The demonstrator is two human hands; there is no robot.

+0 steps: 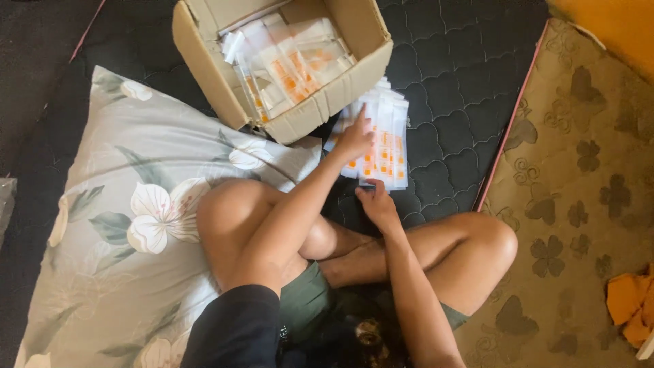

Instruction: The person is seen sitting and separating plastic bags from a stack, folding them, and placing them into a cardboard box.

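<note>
while i sit cross-legged on a dark quilted mat (456, 75), my left hand (355, 138) rests flat on a fanned pile of clear packets (385, 140) with orange marks, fingers stretched out and spread, pressing down rather than gripping. my right hand (377, 203) sits at the near edge of the same pile, fingers curled loosely toward the lowest packet; i cannot tell whether it actually pinches one or only touches the edge. the pile lies on the mat just in front of my knees, touching the front right corner of an open cardboard box (204, 61). the box stands tilted a little, its flaps up, and more of the same clear packets with orange marks lie heaped inside it. to my left, a large grey pillow (122, 204) with white flowers and green leaves lies partly under my left knee and reaches up to the box. to my right, past a thin pink edge of the mat, a tan rug (579, 191) with a darker clover pattern covers the floor. a crumpled orange cloth (630, 307) lies on the rug near the right edge of the view, well apart from my hands. i wear a dark sleeve on my left arm and green shorts.
</note>
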